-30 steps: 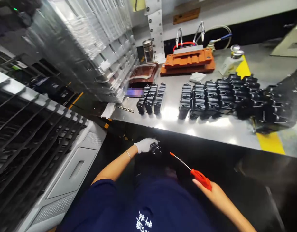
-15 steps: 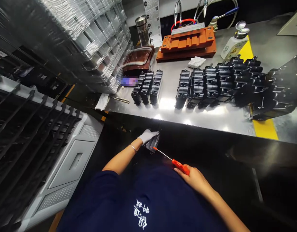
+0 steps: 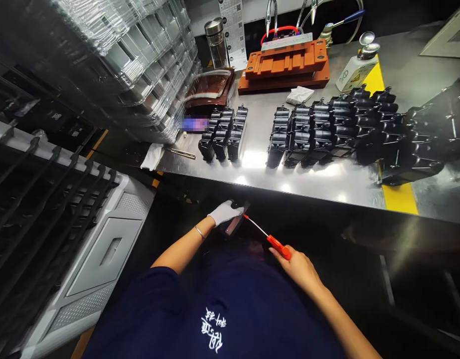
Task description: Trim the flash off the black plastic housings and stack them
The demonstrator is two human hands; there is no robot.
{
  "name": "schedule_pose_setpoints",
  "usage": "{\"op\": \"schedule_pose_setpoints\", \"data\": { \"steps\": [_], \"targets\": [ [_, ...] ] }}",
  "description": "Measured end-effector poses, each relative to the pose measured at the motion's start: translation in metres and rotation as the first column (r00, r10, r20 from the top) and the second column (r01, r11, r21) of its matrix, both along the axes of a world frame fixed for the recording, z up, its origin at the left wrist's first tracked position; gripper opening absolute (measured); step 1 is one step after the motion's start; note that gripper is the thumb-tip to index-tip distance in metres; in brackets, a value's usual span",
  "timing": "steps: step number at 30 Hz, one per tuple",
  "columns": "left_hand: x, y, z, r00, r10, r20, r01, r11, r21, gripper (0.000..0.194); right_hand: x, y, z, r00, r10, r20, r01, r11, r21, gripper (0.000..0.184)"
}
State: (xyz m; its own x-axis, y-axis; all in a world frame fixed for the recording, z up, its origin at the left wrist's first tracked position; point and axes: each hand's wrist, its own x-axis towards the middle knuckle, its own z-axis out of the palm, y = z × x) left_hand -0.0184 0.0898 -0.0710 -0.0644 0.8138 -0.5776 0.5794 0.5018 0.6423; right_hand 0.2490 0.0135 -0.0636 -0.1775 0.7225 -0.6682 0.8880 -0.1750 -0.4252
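Observation:
My left hand [image 3: 224, 213], in a white glove, grips a dark plastic part [image 3: 234, 225] below the bench edge. The part shows a narrow, shiny face; its other sides blend into the dark background. In my bare right hand [image 3: 297, 265] is a long, thin red-handled tool [image 3: 277, 246] with a pale shaft. Its red tip points up and left, right by the gloved fingers and the part; whether it touches cannot be made out. On the metal bench [image 3: 257, 177] stand three black moulded parts [image 3: 235, 133] close together, with several more rows of black parts [image 3: 314, 134] to the right.
An orange fixture [image 3: 287, 65] sits at the back of the bench, near a crumpled white tissue [image 3: 300, 94] and a white pump bottle [image 3: 357, 70]. Wrapped trays [image 3: 151, 60] are stacked at left, beside a glass bottle [image 3: 217, 45]. A grey crate [image 3: 102, 254] stands lower left.
The dark part has turned in my left hand and shows a narrower face. The tool's tip has moved up toward the gloved fingers. The whole view has shifted slightly.

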Motion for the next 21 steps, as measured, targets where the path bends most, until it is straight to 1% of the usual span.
{"op": "schedule_pose_setpoints", "data": {
  "steps": [3, 7, 12, 15, 17, 18, 19, 21],
  "targets": [
    [-0.003, -0.006, 0.002, 0.997, -0.066, -0.031, 0.067, 0.997, 0.029, 0.033, 0.003, 0.009, -0.001, 0.998, -0.04, 0.05, 0.039, 0.999, 0.017, 0.048],
    [-0.004, -0.011, 0.002, 0.992, -0.113, -0.064, 0.116, 0.992, 0.041, 0.027, 0.003, 0.013, -0.002, 0.997, -0.033, 0.066, 0.033, 0.999, 0.01, 0.051],
    [-0.003, -0.012, 0.009, 0.985, -0.122, -0.125, 0.125, 0.992, 0.024, 0.031, -0.001, 0.012, -0.003, 0.998, -0.021, 0.057, 0.021, 1.0, 0.004, 0.049],
    [0.0, -0.015, 0.016, 0.979, -0.146, -0.14, 0.148, 0.989, 0.006, 0.031, -0.001, 0.011, -0.005, 0.999, -0.028, 0.029, 0.027, 0.999, 0.02, 0.051],
    [0.0, -0.018, 0.028, 0.974, -0.175, -0.143, 0.176, 0.984, -0.01, 0.031, 0.003, 0.009, -0.01, 0.999, -0.048, -0.014, 0.048, 0.998, 0.039, 0.052],
    [-0.002, -0.019, 0.036, 0.97, -0.193, -0.145, 0.192, 0.981, -0.015, 0.03, 0.008, 0.008, -0.013, 0.997, -0.057, -0.054, 0.06, 0.997, 0.052, 0.051],
    [-0.004, -0.019, 0.048, 0.967, -0.214, -0.139, 0.213, 0.977, -0.022, 0.03, 0.014, 0.007, -0.017, 0.992, -0.063, -0.109, 0.071, 0.995, 0.068, 0.05],
    [-0.012, -0.015, 0.08, 0.962, -0.261, -0.079, 0.26, 0.965, -0.025, 0.031, 0.029, 0.004, -0.024, 0.971, -0.085, -0.222, 0.116, 0.985, 0.13, 0.046]
  ]
}}
